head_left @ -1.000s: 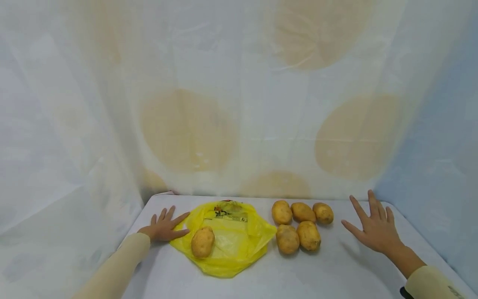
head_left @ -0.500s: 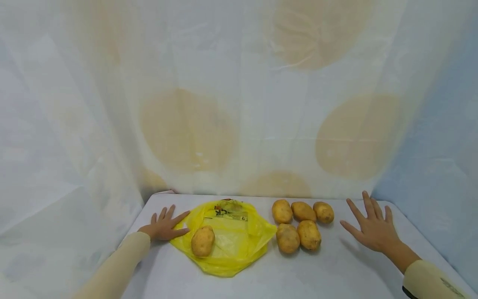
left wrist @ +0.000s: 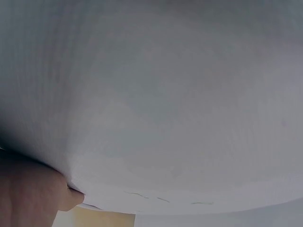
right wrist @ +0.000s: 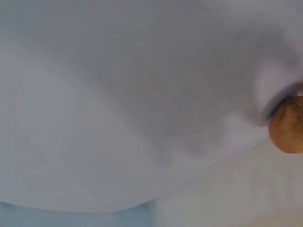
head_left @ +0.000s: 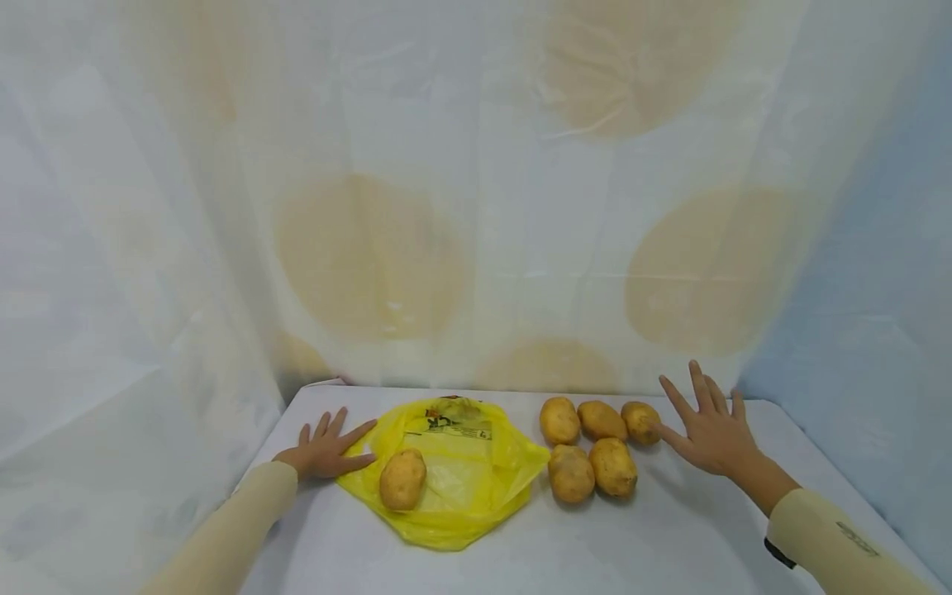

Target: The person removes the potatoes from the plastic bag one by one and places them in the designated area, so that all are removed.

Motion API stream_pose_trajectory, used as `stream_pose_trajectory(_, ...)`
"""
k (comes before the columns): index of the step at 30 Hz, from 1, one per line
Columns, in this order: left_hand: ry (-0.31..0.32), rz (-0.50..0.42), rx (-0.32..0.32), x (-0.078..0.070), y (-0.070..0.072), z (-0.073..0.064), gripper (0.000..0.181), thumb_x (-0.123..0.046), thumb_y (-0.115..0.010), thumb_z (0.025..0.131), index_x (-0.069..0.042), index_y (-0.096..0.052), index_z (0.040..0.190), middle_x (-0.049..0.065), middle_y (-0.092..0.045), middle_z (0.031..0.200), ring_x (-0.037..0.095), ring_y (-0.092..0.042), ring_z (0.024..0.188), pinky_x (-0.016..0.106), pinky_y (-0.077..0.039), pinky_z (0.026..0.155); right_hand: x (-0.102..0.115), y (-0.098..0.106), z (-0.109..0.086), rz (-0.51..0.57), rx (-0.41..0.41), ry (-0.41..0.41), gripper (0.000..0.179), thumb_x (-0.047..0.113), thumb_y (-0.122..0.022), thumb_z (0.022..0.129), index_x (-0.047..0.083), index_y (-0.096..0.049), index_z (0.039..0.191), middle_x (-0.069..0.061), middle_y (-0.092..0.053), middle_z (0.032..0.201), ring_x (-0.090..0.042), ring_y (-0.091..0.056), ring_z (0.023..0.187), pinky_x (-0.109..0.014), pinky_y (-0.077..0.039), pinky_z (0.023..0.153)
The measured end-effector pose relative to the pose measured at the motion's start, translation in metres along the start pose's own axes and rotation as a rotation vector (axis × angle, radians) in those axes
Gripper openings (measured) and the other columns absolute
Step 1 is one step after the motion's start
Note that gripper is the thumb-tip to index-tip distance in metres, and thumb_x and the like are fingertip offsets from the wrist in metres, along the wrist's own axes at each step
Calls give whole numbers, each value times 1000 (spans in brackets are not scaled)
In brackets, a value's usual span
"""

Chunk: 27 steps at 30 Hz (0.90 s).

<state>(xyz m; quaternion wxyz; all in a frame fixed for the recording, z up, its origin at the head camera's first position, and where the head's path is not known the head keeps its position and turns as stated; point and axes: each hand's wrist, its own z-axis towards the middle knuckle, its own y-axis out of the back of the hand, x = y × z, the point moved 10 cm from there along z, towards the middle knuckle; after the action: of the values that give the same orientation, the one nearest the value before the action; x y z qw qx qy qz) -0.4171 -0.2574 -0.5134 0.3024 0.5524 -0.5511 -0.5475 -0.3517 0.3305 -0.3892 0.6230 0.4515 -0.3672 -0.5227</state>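
Note:
On the white table lies a flattened yellow plastic bag (head_left: 461, 512) with dark print near its far side. One potato (head_left: 402, 479) rests on the bag's left part. My left hand (head_left: 321, 450) lies flat with spread fingers at the bag's left edge, its thumb and index finger touching the plastic. Several potatoes (head_left: 571, 474) sit in two rows to the right of the bag. Over the table, just right of the rear-row potato (head_left: 640, 423), my right hand (head_left: 710, 430) is held with fingers spread and nothing in it. The right wrist view shows part of a potato (right wrist: 289, 125) at its right edge.
White sheeting with tan spots (head_left: 372, 256) hangs behind the table (head_left: 625, 545). More sheeting stands close along the left (head_left: 111, 330) and right (head_left: 863, 347) sides.
My right hand has moved left toward the potatoes, its fingers still spread. The left hand, bag and potatoes have stayed in place.

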Motion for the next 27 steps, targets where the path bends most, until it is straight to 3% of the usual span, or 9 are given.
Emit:
stream_pose_trajectory(6,-14,-4,-24,-1,1,3,85,-79,-45,86,-35,-27,156,27,4,164,55,7,147,76,10,108,32,5,21,30,42,32,80,64,-42,96,22,-16,159,-25,10,164,-52,-15,144,-77,-2,108)
stream_pose_trajectory(12,-10,-5,-12,0,-1,5,85,-79,-46,85,-37,-25,156,28,5,163,56,8,146,76,14,107,79,6,38,90,-3,126,77,60,-49,95,20,-27,157,-24,1,164,-49,-20,144,-77,-5,109)
stream_pose_trajectory(18,-18,-7,-15,-3,-2,7,85,-81,-44,85,-39,-25,156,26,5,164,54,8,148,75,13,108,125,3,53,158,7,198,78,64,-46,95,22,-27,158,-22,1,165,-48,-23,144,-76,-4,109)
stream_pose_trajectory(27,-7,3,-8,1,-9,14,88,-85,-42,81,-41,-25,155,24,5,165,52,8,149,74,13,109,174,-10,57,164,59,256,81,72,-40,93,27,-23,158,-18,1,166,-44,-22,147,-73,-6,113)
